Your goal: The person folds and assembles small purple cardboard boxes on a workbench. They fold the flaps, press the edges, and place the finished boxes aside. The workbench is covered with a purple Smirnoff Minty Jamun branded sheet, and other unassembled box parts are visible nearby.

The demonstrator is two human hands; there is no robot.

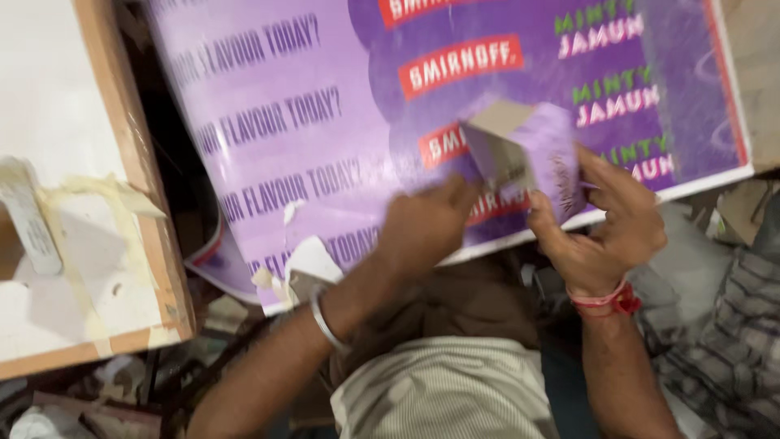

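Seen from above, you hold a small purple carton (524, 154) over the lower middle of a large purple printed sheet (325, 122); the carton is tilted, its long axis running from upper left to lower right, its open grey-brown flap end pointing up and to the left; motion blur softens its edges. Your right hand (605, 223) wraps the carton's right side, its fingers (605, 175) curled over the purple face and the thumb beneath, grasping it; a red thread circles that wrist. Your left hand (426, 223) is clenched into a loose fist at the carton's lower left edge, touching it as far as the blur allows; a metal bangle (325, 323) sits on that forearm. The sheet lies slanted, white-bordered, with red rectangular labels down its middle, rows of dark lettering on its paler left part and green and pink lettering at the right; its lower left corner is torn, white scraps curling. To the left stands a white board with a wooden rim (138, 162), strips of yellowed tape across it.
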